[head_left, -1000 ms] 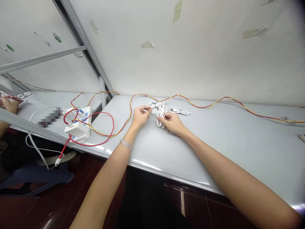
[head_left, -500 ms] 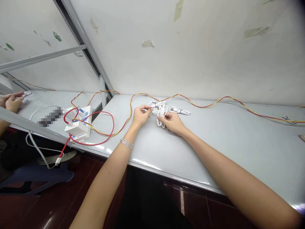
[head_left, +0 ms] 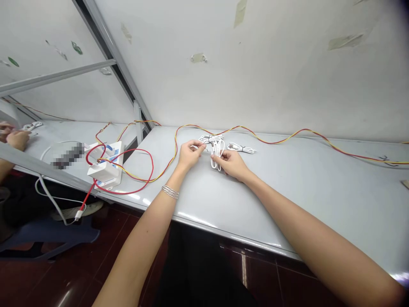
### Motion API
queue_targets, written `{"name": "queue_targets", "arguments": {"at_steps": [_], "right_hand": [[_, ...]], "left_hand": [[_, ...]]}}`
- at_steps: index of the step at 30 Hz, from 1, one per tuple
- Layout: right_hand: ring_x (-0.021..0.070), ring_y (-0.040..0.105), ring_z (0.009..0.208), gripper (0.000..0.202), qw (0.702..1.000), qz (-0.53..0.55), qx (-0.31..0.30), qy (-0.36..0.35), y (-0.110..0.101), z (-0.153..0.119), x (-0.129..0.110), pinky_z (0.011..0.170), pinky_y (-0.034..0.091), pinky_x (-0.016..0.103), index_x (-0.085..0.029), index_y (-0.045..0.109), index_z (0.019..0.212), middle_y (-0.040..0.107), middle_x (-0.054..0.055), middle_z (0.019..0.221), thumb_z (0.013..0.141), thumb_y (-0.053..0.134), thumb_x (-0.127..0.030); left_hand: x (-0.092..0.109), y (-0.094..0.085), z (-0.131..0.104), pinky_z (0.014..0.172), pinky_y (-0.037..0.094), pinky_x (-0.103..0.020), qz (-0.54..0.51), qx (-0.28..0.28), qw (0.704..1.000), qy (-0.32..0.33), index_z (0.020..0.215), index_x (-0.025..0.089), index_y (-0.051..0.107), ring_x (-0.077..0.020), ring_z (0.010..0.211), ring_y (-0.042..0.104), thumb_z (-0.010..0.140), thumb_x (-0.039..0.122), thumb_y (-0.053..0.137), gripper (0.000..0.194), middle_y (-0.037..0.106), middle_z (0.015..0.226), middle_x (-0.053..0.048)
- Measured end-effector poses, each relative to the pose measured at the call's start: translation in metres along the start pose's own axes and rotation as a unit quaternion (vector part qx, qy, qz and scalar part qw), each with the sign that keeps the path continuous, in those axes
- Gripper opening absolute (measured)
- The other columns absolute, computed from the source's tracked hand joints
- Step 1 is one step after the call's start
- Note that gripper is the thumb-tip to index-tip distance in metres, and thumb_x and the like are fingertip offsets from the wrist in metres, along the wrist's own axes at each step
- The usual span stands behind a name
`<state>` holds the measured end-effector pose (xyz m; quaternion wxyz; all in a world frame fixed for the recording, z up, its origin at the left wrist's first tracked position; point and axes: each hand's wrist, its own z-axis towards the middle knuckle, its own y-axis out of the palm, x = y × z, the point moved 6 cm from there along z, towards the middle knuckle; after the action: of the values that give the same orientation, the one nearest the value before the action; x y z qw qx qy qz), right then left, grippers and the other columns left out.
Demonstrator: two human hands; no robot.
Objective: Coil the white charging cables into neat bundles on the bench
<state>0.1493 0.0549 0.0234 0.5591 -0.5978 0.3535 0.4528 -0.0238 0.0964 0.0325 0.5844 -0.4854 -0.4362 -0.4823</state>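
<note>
My right hand (head_left: 232,164) pinches a looped white cable (head_left: 217,158) upright above the grey table. Just left of it, my left hand (head_left: 191,154) is closed at the fingertips, with a short dark strand showing beside them; whether it grips that strand is too small to tell. Behind the held cable lies another white cable bundle (head_left: 207,139) with a dark tie. A third tied white bundle (head_left: 242,149) rests on the table to the right, close behind my right hand.
Red and yellow wires (head_left: 275,143) run along the table's back edge. At left, a white power strip (head_left: 118,160) holds plugs and red cables beside a metal frame (head_left: 123,81). A person's hands (head_left: 15,137) show at far left.
My hands have hardly moved; the left fingertips have shifted slightly, and the dark strand beside them sits differently. The other person's hands at far left have moved a little.
</note>
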Motion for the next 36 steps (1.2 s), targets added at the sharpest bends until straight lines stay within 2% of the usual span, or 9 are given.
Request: {"name": "queue_targets", "arguments": {"at_steps": [11,25,32,36], "right_hand": [[0.0125,0.045,0.05,0.045,1.0,-0.002,0.002,-0.006,-0.0002,-0.0009,-0.0021,0.048,0.03,0.027,-0.02,0.053,0.064,0.05,-0.001,0.054,0.081,0.068,-0.06],[0.013,0.046,0.05,0.044,1.0,-0.014,0.002,-0.001,-0.0006,-0.0006,-0.0012,0.048,0.031,0.027,-0.02,0.054,0.065,0.051,0.0,0.054,0.082,0.066,-0.059],[0.0128,0.045,0.05,0.046,1.0,-0.012,0.004,-0.008,-0.0006,-0.0004,-0.0024,0.048,0.031,0.027,-0.02,0.054,0.066,0.051,0.0,0.054,0.081,0.067,-0.061],[0.0131,0.045,0.049,0.045,1.0,-0.01,0.003,-0.006,-0.0004,-0.0008,-0.0018,0.047,0.031,0.027,-0.02,0.054,0.065,0.051,0.0,0.054,0.081,0.067,-0.061]], "left_hand": [[-0.0015,-0.0034,0.0022,0.048,0.039,-0.023,-0.007,0.015,1.0,0.01,0.076,0.017,0.066,-0.0091,0.049,0.051,0.072,0.039,0.082,0.028,0.062,0.064,0.001],[-0.0051,-0.0045,0.0024,0.045,0.033,-0.023,0.008,0.02,1.0,-0.013,0.083,0.017,0.07,-0.0083,0.043,0.044,0.078,0.038,0.078,0.023,0.055,0.051,0.003],[-0.0034,-0.0033,0.0021,0.048,0.04,-0.024,-0.009,0.011,1.0,-0.001,0.085,0.016,0.072,-0.0101,0.049,0.051,0.076,0.042,0.08,0.029,0.06,0.057,0.0],[-0.0027,-0.0028,0.0022,0.048,0.042,-0.023,-0.011,0.01,1.0,0.006,0.083,0.017,0.072,-0.0085,0.049,0.049,0.076,0.041,0.079,0.026,0.062,0.063,0.0]]}}
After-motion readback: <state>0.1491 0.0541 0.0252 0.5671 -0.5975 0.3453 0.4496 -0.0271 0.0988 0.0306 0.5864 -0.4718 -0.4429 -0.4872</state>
